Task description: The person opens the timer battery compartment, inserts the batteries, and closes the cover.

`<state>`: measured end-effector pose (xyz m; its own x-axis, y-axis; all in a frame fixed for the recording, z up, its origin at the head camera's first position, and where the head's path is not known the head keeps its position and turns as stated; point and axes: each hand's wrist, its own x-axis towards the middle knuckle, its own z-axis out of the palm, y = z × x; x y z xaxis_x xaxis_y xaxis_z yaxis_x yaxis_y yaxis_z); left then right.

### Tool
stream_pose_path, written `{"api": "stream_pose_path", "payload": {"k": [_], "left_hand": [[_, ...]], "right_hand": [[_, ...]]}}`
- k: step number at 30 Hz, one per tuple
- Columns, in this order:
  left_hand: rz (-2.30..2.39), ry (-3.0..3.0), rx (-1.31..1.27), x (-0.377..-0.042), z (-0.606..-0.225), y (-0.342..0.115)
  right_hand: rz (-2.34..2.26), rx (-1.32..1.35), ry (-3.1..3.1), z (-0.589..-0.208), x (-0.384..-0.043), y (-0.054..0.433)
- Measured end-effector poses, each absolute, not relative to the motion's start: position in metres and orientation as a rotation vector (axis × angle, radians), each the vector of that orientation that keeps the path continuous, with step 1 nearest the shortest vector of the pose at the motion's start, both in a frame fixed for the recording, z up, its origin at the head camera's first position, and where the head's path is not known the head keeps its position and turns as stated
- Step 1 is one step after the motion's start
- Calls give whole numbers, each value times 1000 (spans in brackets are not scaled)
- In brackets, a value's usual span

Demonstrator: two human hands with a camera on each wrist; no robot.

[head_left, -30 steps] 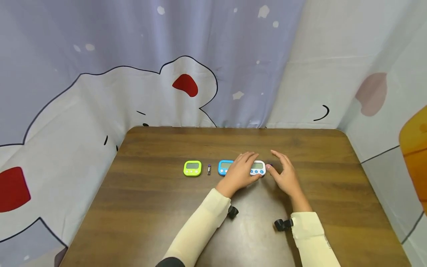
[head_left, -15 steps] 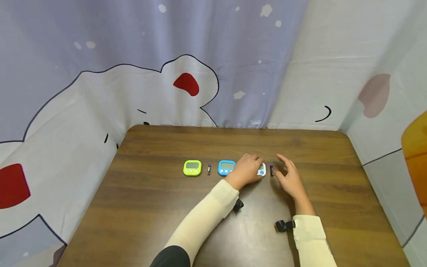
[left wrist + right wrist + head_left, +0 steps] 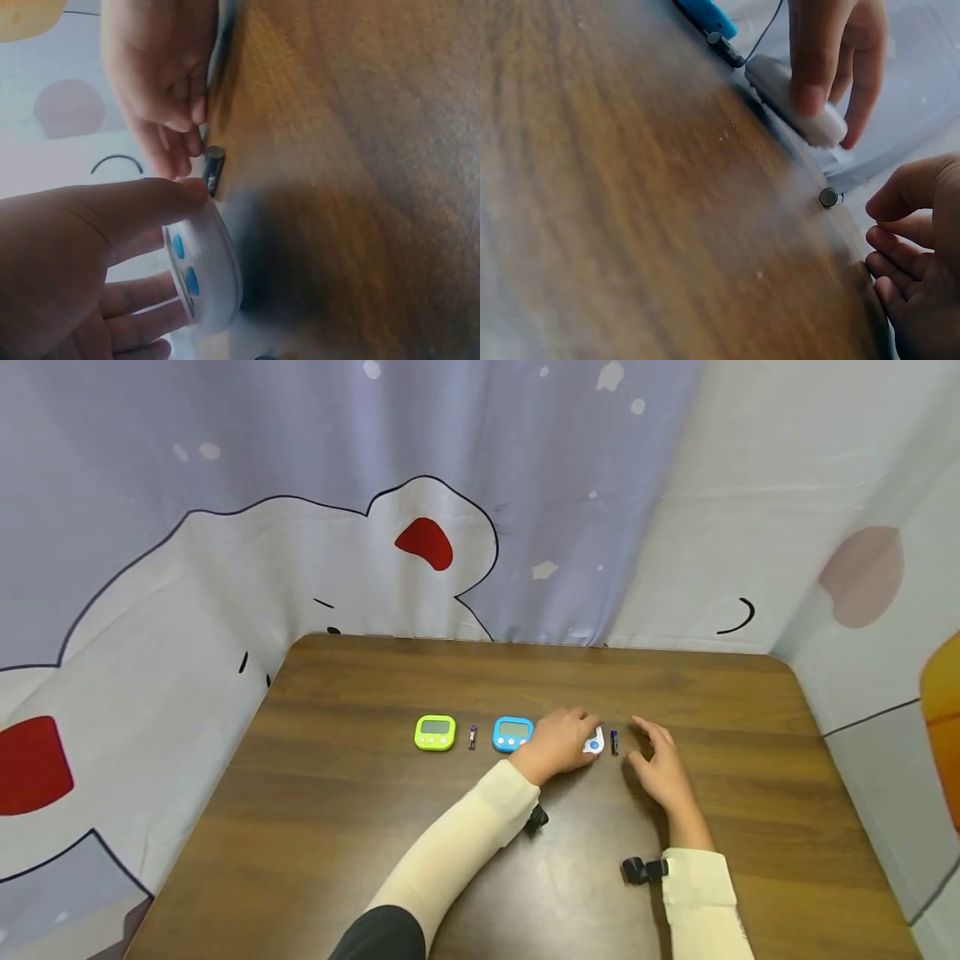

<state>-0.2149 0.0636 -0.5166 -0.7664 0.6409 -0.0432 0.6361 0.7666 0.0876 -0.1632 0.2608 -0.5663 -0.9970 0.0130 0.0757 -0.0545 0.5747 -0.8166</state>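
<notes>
In the head view my left hand covers most of a white digital timer with blue buttons. The left wrist view has its thumb and fingers gripping the edges of this white timer, which sits close over the tabletop. My right hand hovers right of a small dark battery, its fingers loosely bent and holding nothing. A gap separates those fingers from the battery in the right wrist view. Left of the white timer lies a blue timer; a second battery shows between the two in the right wrist view.
Farther left on the wooden table are a green timer and another battery, set in the same row. A patterned curtain hangs behind the table's back edge.
My left hand has shifted right and closed over the white timer, uncovering more of the blue one. My right hand has drawn away to the right, leaving the dark battery in plain sight.
</notes>
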Motion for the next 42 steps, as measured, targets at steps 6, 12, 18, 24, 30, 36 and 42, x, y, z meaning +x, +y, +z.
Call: {"api": "stream_pose_path", "payload": {"k": [6, 12, 18, 24, 30, 36, 42], "left_hand": [[260, 2911, 974, -212, -506, 63], [491, 2931, 944, -206, -492, 59], [795, 2965, 959, -203, -484, 50], [1335, 2839, 835, -198, -489, 38], [1625, 2708, 788, -196, -498, 33], [1779, 2629, 791, -196, -505, 33], [1983, 2553, 889, -194, -514, 32]], "right_hand": [[1371, 87, -2755, -568, -162, 267], [1379, 96, -2728, -571, -159, 271], [1364, 87, -2692, -571, -160, 272], [1498, 53, -2653, -566, -162, 271], [1858, -42, -2472, -551, -162, 269], [1980, -54, -2343, -523, -159, 258], [2029, -17, -2315, -525, -159, 244]]}}
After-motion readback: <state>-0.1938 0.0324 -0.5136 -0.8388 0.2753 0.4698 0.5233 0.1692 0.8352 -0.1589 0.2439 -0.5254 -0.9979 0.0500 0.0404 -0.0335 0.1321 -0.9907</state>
